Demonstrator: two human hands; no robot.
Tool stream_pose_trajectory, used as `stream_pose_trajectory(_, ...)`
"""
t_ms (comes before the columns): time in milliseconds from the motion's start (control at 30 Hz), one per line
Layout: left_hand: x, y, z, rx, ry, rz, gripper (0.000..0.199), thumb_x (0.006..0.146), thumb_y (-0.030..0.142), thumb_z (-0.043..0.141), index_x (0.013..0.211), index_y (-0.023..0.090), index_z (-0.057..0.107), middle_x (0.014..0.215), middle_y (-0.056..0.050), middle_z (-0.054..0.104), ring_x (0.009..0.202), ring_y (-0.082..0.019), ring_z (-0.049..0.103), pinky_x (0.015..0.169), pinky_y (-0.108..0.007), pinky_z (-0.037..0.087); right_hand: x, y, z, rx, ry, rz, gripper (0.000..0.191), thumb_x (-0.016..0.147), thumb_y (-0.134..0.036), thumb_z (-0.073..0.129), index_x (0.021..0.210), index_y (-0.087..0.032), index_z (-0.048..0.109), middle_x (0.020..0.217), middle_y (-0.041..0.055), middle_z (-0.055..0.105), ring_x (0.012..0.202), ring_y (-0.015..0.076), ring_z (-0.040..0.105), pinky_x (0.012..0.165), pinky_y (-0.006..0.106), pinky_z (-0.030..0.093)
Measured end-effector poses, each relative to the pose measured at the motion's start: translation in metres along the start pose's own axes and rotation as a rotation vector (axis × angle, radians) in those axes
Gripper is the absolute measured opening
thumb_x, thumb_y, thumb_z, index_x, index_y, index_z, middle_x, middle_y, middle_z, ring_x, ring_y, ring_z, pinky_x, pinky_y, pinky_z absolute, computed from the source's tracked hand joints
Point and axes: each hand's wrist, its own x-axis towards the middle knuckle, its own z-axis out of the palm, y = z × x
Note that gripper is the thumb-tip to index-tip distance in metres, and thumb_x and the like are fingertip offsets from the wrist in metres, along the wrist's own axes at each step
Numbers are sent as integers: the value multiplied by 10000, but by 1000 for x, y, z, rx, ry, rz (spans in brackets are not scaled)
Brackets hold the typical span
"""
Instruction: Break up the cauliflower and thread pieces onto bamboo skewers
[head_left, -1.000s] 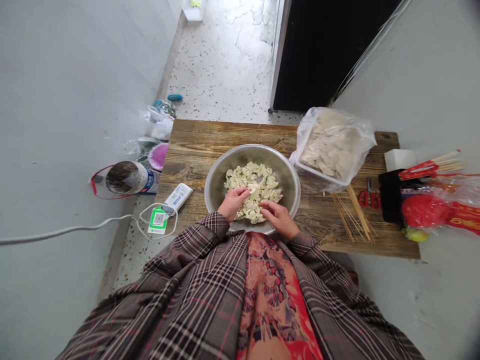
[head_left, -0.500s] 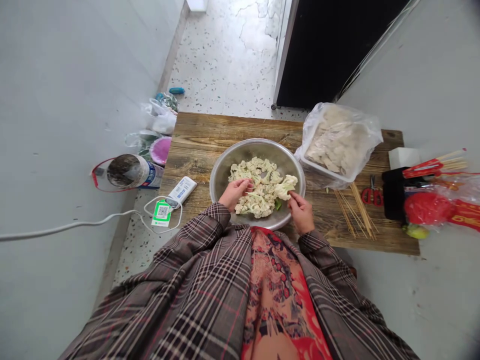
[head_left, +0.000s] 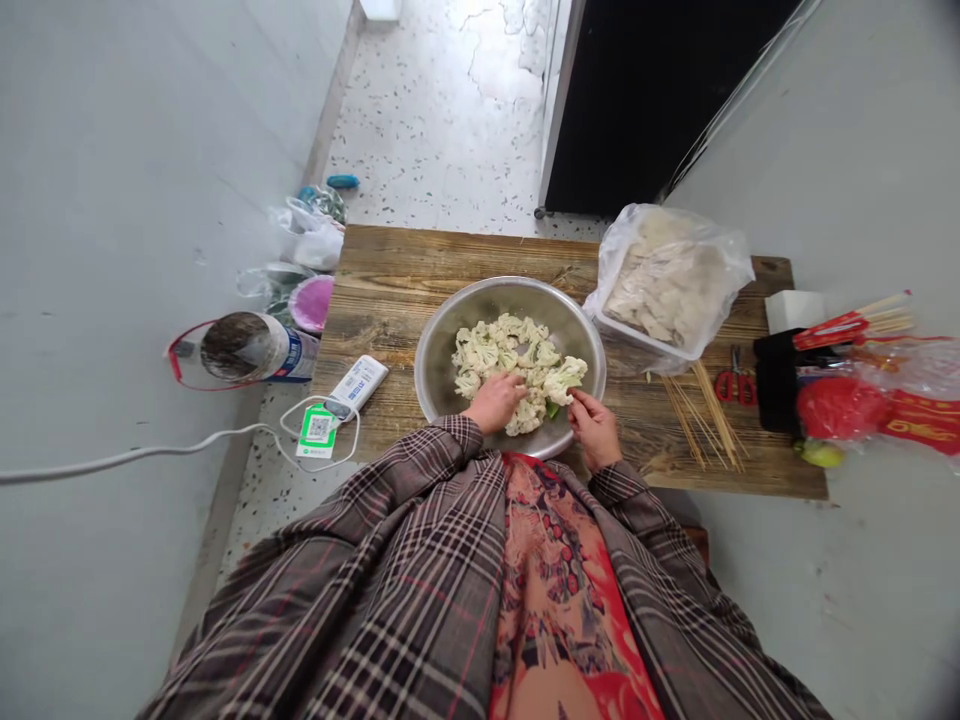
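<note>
A wide metal bowl of cut cauliflower florets stands on the wooden table right in front of me. My left hand is down in the bowl, fingers curled together against the florets; whatever they grip is hidden. At the bowl's right side, my right hand pinches a cauliflower piece by its lower end, holding it above the other florets. A bit of green leaf shows beneath that piece.
Right of the bowl is a plastic-covered white tub of pale slices. Bamboo skewers, red-handled scissors and a black holder lie farther right. On the left are a white device with a cable and a bucket on the floor.
My left hand has moved right and lower onto the florets. My right hand still holds the cauliflower piece, nearly in place. The whole view has shifted slightly.
</note>
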Motion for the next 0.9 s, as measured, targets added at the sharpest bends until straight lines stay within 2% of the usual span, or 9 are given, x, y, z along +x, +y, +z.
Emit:
stream_pose_trajectory(100, 5, 4, 3, 47, -87, 127, 269, 859, 173, 446, 922, 171, 708, 984, -126, 611, 994, -241, 491, 867, -372, 375, -2, 0, 0, -29, -3, 7, 574, 677, -448, 664, 1126, -90, 654, 564, -53, 461, 468, 64, 292, 423, 216, 208)
stream_pose_trajectory(200, 7, 3, 9, -46, -84, 99, 196, 825, 180, 503, 772, 151, 689, 838, -131, 605, 918, -247, 498, 828, -368, 366, -3, -1, 0, -42, -1, 6, 578, 680, -461, 659, 1123, -90, 652, 565, -51, 466, 469, 65, 303, 415, 211, 208)
stream_pose_trajectory(300, 6, -1, 8, -292, 36, -19, 117, 754, 184, 603, 655, 163, 662, 726, -100, 586, 809, -224, 500, 790, -346, 363, -4, -2, -1, -24, -14, 15, 578, 679, -457, 661, 1128, -94, 643, 567, -55, 465, 459, 58, 297, 407, 205, 197)
stream_pose_trajectory(400, 3, -5, -2, -679, 209, -271, 149, 731, 238, 652, 600, 167, 642, 631, -36, 547, 667, -160, 469, 689, -288, 357, -4, -5, -2, -15, -31, 18, 562, 687, -451, 661, 1128, -103, 640, 574, -57, 465, 453, 54, 293, 404, 204, 194)
stream_pose_trajectory(500, -2, -8, -19, -1095, 303, -523, 207, 731, 334, 669, 653, 144, 647, 606, 2, 528, 574, -105, 427, 565, -239, 311, -5, -10, -2, -9, -57, 31, 561, 691, -453, 667, 1136, -113, 637, 573, -62, 467, 442, 51, 288, 400, 203, 188)
stream_pose_trajectory(567, -5, -7, -32, -1355, 322, -604, 224, 714, 347, 692, 705, 130, 640, 617, 8, 542, 540, -79, 420, 511, -220, 286, -6, -13, 0, 0, -80, 44, 568, 688, -448, 676, 1144, -114, 632, 569, -65, 468, 431, 46, 280, 396, 200, 175)
stream_pose_trajectory(700, -12, -1, -54, -1726, 338, -631, 223, 673, 246, 741, 777, 130, 582, 682, -11, 598, 583, -85, 553, 521, -199, 365, -12, -21, 7, -12, -150, 51, 544, 698, -430, 670, 1142, -118, 634, 557, -64, 472, 418, 41, 262, 393, 200, 167)
stream_pose_trajectory(800, -15, 5, -66, -1834, 322, -616, 260, 673, 176, 729, 835, 151, 528, 741, -18, 636, 699, -142, 655, 623, -233, 465, -16, -26, 11, -47, -203, 34, 515, 713, -437, 646, 1127, -130, 649, 549, -56, 484, 414, 45, 266, 392, 200, 180)
stream_pose_trajectory(900, -17, 10, -72, -1863, 319, -572, 344, 672, 142, 726, 939, 173, 512, 794, -10, 653, 744, -153, 677, 677, -251, 495, -20, -27, 12, -82, -251, 18, 467, 722, -430, 640, 1089, -143, 672, 549, -46, 498, 419, 53, 296, 397, 202, 208)
